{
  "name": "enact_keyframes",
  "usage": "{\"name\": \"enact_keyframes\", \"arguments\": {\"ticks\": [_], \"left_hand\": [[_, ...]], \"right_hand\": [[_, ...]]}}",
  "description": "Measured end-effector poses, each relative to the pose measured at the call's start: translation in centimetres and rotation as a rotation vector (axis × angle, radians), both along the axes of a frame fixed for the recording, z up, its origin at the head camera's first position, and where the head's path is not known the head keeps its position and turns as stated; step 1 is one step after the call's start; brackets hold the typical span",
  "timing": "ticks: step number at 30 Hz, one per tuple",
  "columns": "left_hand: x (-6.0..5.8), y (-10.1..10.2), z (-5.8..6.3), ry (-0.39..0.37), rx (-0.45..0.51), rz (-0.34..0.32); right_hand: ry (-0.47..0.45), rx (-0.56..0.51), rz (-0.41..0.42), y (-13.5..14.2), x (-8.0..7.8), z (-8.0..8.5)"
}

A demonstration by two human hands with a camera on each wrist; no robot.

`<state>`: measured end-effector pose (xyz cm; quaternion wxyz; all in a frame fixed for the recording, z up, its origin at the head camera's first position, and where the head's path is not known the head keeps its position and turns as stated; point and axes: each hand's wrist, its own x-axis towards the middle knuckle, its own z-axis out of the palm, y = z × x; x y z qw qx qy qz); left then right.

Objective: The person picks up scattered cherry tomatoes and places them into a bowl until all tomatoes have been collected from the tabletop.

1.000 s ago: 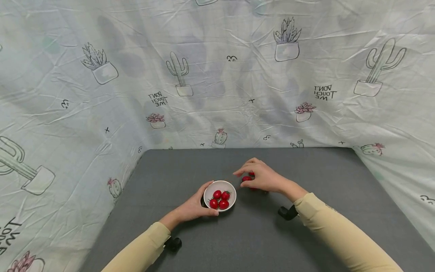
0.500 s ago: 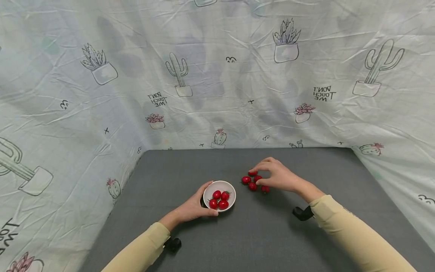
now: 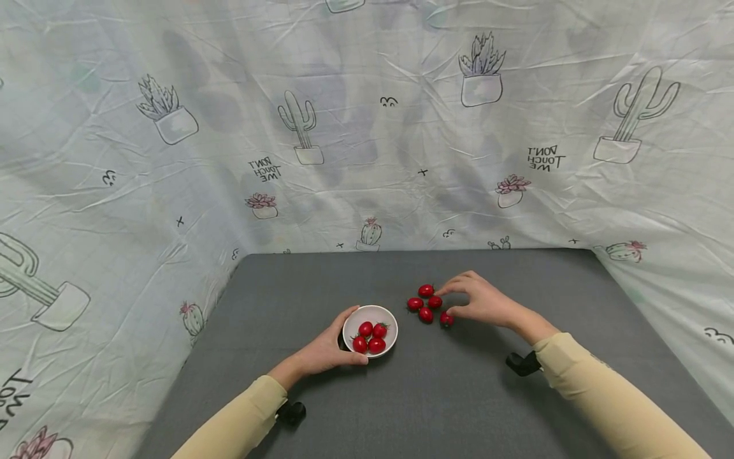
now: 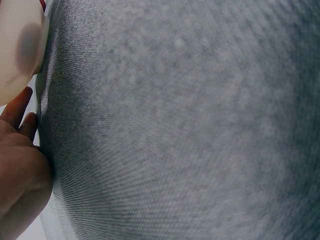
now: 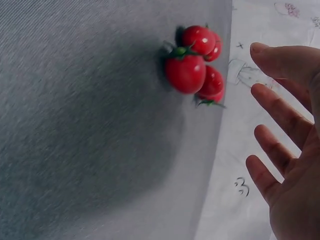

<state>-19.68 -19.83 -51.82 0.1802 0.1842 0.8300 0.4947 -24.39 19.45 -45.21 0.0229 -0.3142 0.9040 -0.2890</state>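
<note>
A small white bowl (image 3: 371, 315) with several red cherry tomatoes (image 3: 376, 345) in it stands left of the middle of the dark tabletop. My left hand (image 3: 329, 349) holds it from the left, thumb at the near rim and fingers round the far side; the left wrist view shows the bowl's side (image 4: 20, 50) by the fingers. Right of the bowl lies a loose group of cherry tomatoes (image 3: 425, 315), some with green stems. Above their right edge, my right hand (image 3: 484, 303) hovers with thumb and fingers apart. The right wrist view shows nothing between its spread fingers (image 5: 280, 112).
A dark grey cloth-covered table (image 3: 367, 408) spreads under both hands. A pale curtain (image 3: 355, 127) printed with cacti surrounds its back and sides. Black wrist straps (image 3: 292, 413) show at both sleeves.
My right hand has moved right, from over the left part of the tomato group to its right edge, uncovering the tomatoes. The left hand and the bowl have stayed in place.
</note>
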Motion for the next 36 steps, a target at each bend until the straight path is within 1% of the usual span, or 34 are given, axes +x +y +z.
{"name": "enact_keyframes", "arguments": {"ticks": [5, 13, 21, 25, 36], "left_hand": [[0.1, 0.0, 0.1, -0.013, -0.012, 0.010], [0.1, 0.0, 0.0, -0.007, -0.002, 0.008], [0.0, 0.0, -0.1, -0.004, 0.013, -0.001], [0.0, 0.0, -0.1, -0.006, 0.014, -0.001], [0.0, -0.1, -0.1, -0.012, 0.022, -0.002]], "right_hand": [[-0.052, 0.010, -0.016, 0.8, -0.1, -0.7], [-0.154, 0.005, -0.005, 1.9, -0.4, -2.2], [-0.211, -0.024, -0.007, 2.0, -0.3, -2.8], [-0.218, -0.033, -0.005, 1.9, -0.3, -3.0], [-0.201, -0.042, 0.012, 1.7, -0.3, -3.5]]}}
